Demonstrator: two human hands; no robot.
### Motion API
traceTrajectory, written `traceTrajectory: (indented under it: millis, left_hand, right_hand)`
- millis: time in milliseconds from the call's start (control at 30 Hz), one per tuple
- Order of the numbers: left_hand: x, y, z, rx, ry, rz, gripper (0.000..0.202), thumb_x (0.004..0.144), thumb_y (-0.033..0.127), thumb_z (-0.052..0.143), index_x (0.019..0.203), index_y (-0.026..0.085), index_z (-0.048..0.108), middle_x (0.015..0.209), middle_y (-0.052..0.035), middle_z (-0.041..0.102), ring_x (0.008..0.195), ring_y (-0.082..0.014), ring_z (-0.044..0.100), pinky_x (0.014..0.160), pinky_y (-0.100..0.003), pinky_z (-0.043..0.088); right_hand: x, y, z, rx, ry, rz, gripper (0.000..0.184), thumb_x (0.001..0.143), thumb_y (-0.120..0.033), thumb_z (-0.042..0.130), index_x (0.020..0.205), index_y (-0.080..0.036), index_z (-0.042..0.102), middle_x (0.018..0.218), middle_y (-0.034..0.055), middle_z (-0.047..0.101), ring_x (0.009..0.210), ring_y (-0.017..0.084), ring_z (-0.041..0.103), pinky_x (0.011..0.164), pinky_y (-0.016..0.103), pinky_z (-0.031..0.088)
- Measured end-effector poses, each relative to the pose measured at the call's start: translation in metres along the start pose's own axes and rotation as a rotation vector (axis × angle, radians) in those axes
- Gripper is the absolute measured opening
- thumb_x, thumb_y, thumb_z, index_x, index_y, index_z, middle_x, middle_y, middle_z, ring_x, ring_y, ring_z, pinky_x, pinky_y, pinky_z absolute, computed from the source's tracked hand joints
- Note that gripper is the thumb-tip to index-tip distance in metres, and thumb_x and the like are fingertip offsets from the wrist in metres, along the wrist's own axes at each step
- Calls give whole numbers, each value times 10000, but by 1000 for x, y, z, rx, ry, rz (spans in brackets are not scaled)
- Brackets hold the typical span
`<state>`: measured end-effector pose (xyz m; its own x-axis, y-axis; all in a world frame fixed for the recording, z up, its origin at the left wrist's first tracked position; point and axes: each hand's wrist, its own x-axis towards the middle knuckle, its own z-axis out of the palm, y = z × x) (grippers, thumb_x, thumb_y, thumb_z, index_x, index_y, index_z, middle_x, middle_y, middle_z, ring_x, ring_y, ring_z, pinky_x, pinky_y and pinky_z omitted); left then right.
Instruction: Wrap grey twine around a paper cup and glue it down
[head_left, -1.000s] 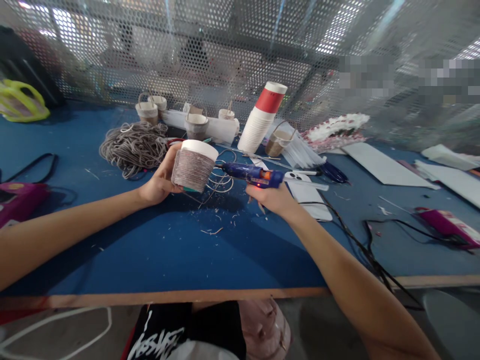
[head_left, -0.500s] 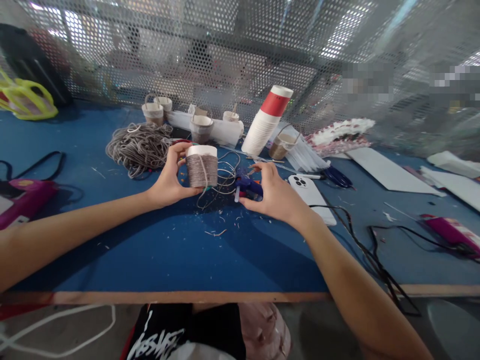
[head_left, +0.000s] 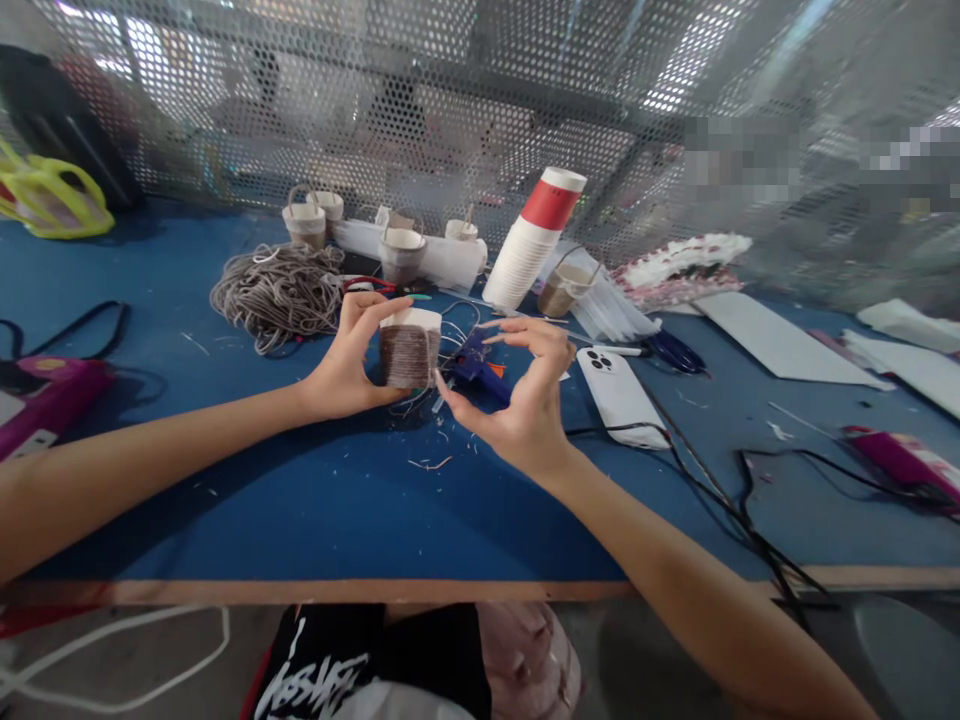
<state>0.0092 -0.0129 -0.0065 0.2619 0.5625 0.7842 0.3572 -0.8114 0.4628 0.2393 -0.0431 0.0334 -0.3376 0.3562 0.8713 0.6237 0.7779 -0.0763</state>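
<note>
A white paper cup [head_left: 409, 352], its side wound with brown cord and its rim bare, is held just above the table by my left hand [head_left: 346, 358]. The thumb of that hand is under the cup and the fingers are at its top edge. My right hand [head_left: 525, 385] is beside the cup with its fingers apart; the thumb tip comes up to the cord at the cup's right side, where contact is hard to tell. Between the hands lies a blue glue gun [head_left: 474, 358], partly hidden by my right fingers. Thin loose cord loops behind the cup.
A heap of grey-brown cord [head_left: 274, 295] lies behind my left hand. Cord-wrapped cups with handles [head_left: 403, 255] and a tall stack of paper cups [head_left: 525, 245] stand behind. Right are a white phone [head_left: 619, 395], black cables [head_left: 697, 470] and a magenta glue gun [head_left: 896, 465].
My right hand has left the blue glue gun and moved left to the cup's side. The cup has turned, bringing the loose cord end from its front to its right side.
</note>
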Motion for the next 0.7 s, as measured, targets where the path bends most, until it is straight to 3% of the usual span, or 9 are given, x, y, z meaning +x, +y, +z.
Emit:
traceTrajectory:
  millis: [133, 333, 500, 700]
  left_hand:
    - [0, 6, 0, 46, -52, 45, 806, 680, 286, 812, 1402, 258, 454, 1206, -87, 423, 1202, -283, 464, 1083, -512, 481]
    - [1, 8, -4, 65, -105, 68, 828, 686, 282, 804, 1422, 240, 429, 1229, -97, 432, 1229, -284, 467, 1082, -495, 488]
    - [1, 3, -7, -86, -189, 60, 876, 660, 262, 820, 1448, 258, 438, 1254, -103, 445, 1232, -294, 486, 1094, -523, 475]
    - [1, -4, -11, -315, -272, -60, 939, 615, 321, 880, 1460, 310, 469, 1295, -97, 449, 1302, -338, 441, 1159, -607, 378]
  right_hand:
    - [-4, -2, 10, -10, 7, 6, 584, 787, -362, 737, 1213, -248, 355, 1147, 133, 533, 1109, 336, 597, 934, 600, 484]
    - [-3, 4, 6, 3, -10, -29, 555, 794, -226, 685, 1241, -249, 357, 1226, 157, 543, 1181, 351, 587, 962, 608, 469]
    - [1, 5, 1, 43, -113, -106, 530, 821, -96, 618, 1243, -285, 359, 1367, 139, 598, 1275, 312, 583, 1022, 583, 474]
    - [0, 6, -1, 51, -253, -155, 411, 840, -18, 573, 1125, -292, 460, 1289, 46, 714, 1336, 300, 538, 1054, 562, 457]
